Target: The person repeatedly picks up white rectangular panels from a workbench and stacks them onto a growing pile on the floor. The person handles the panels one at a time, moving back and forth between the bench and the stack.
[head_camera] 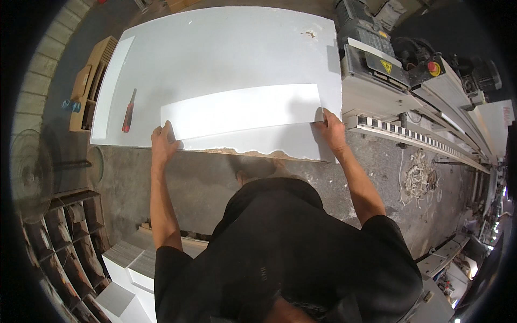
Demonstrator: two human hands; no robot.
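A long white rectangular panel (242, 111) lies over the near part of a white-topped worktable (226, 52). My left hand (164, 140) grips the panel's left end near its lower corner, thumb and fingers at the edge. At the opposite end, my right hand (332, 128) holds the lower right corner. To the left of the panel rests a screwdriver (129, 115) with a red and black handle, its shaft pointing away from me. Another narrow white strip (117, 89) lies along the table's left edge.
A machine (375, 84) with a red emergency-stop button (433, 68) and a long rail (420, 141) adjoins the table's right side. The table's near edge (246, 152) is chipped. Stacked white panels (125, 262), a compartmented rack (66, 246) and a fan (32, 175) stand left. Tangled strips (420, 179) litter the floor.
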